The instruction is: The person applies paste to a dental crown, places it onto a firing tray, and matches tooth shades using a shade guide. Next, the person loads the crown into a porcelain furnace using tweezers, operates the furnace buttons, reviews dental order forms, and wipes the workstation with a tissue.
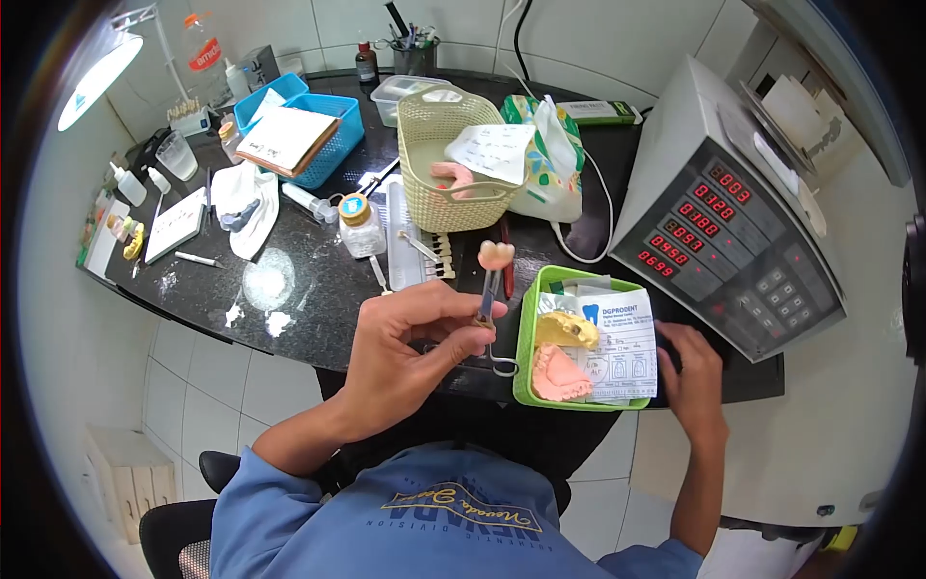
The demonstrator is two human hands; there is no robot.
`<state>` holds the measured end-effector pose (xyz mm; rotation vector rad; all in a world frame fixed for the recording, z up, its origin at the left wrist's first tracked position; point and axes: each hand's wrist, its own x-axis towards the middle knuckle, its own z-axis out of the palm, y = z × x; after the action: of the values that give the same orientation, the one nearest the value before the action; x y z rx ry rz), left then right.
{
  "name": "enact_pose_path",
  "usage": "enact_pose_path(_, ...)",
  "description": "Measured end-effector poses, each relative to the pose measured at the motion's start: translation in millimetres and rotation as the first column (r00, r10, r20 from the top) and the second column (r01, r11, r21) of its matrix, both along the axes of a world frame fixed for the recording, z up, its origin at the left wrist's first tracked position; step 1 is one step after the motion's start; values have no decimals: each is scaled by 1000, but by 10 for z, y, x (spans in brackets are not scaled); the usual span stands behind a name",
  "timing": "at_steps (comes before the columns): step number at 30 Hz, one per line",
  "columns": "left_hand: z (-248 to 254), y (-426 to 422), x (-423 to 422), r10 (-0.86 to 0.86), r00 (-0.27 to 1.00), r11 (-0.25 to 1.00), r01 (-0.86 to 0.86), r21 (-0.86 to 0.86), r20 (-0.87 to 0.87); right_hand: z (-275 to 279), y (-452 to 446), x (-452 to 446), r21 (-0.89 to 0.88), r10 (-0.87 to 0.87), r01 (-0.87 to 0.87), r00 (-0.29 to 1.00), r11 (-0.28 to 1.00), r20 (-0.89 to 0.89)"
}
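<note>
The grip of the left hand (pixel 391 333) is narrow: thumb and fingertips pinch a slim clamp (pixel 488 294) near the middle of the frame. The clamp's long axis runs close to upright in the picture, leaning a little. Its tip end points toward the top of the frame, and a curved handle loop shows below the thumb.

A small piece of false teeth (pixel 496 255) sits at the tip, directly above the pinch in the frame, with its pale crowns toward the top and its pink part toward the clamp. So the teeth lie in line with the clamp, beyond the fingers, and the left hand is clearly the nearer one.

The right hand (pixel 693 372) is well apart, at the lower right, just beside the right edge of a green basket (pixel 526 349). Its fingers are bent; I cannot tell whether they touch the basket or hold anything.

The basket stands between the two hands, at the front edge of the dark counter (pixel 313 314), lower right of the teeth. In it lie a yellow mould (pixel 567 330), a pink mould (pixel 559 374) just below that, and a printed form (pixel 625 338) to their right.
</note>
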<state>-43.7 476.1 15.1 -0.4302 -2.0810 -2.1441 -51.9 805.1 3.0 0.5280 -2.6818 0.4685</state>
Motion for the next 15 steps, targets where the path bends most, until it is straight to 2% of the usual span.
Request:
enact_pose_path(1,-35,-45,-20,18,996,993,-28,-113,-84,-67,3,-8,-3,-15,15,1000,1000,-2)
enact_pose_path(2,-56,-68,-40,25,996,993,-35,-112,-88,-115,5,-13,-6,-30,30,1000,1000,-1)
enact_pose_path(4,-75,-95,-66,49,916,932,-185,-312,-397,-141,17,-1,-10,-43,43,999,999,-8)
enact_pose_path(8,3,-70,-71,73,858,889,-287,-357,-508,-67,29,48,3,-118,118,991,993,59)
enact_pose_path(10,11,-62,-84,37,745,806,-416,-421,-666,-19,49,86,14,-152,152,985,988,77)
enact_pose_path(11,18,-62,-89,38,752,810,-409,-421,-658,-9,67,109,-31,-192,196,977,980,90)
enact_pose_path(12,25,-65,-100,5,708,779,-446,-441,-707,-6,90,128,-76,-231,240,967,968,104)
enact_pose_path(13,26,-62,-115,-31,660,748,-483,-455,-751,-50,177,129,-72,-205,209,977,975,54)
enact_pose_path(14,20,-47,-133,-29,669,753,-474,-457,-743,-35,190,149,-64,-211,215,975,975,65)
enact_pose_path(15,12,-30,-151,-35,621,727,-522,-447,-783,-2,186,171,-169,-236,256,963,952,132)
